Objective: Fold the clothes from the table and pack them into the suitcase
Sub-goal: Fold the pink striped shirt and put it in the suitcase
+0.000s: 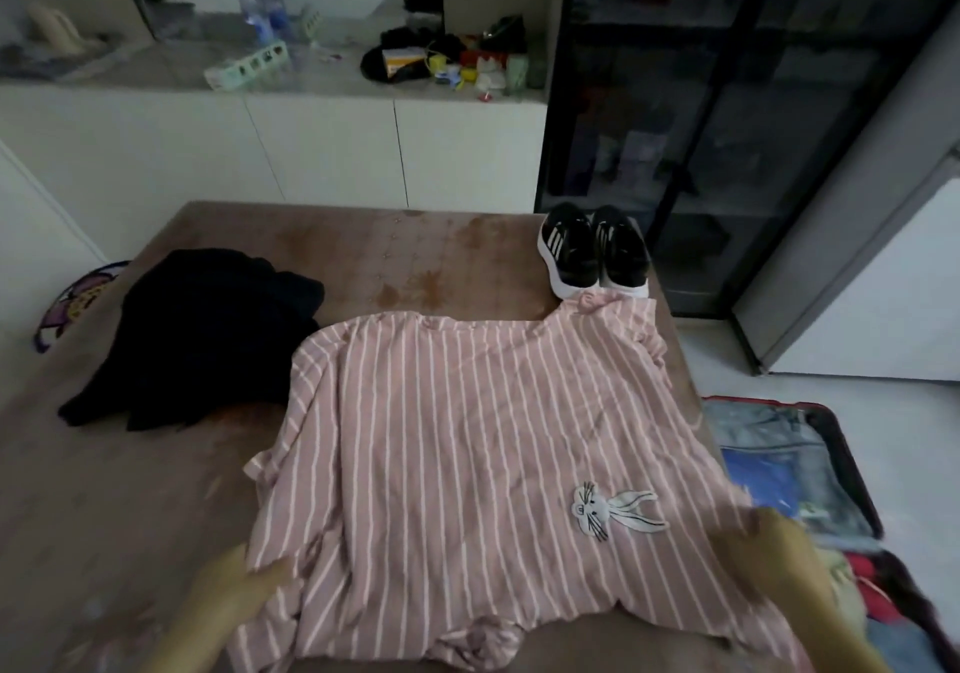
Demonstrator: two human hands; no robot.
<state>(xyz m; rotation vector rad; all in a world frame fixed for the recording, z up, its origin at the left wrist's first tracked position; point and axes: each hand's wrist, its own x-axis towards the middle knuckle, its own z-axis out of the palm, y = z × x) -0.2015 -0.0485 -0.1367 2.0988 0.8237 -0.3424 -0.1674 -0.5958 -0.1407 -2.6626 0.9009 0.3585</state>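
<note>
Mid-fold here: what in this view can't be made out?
1. Head view: suitcase is cut off by the right and bottom edges, and the table hides its left side.
2. Head view: black garment is bunched and dark, so its type is unclear.
3. Head view: left hand and right hand are blurred at the shirt edges, so their grip is unclear.
4. Head view: counter clutter is too small and blurry.

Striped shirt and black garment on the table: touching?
Touching. Head view: the striped shirt overlaps the black garment along its left edge, no gap.
</note>
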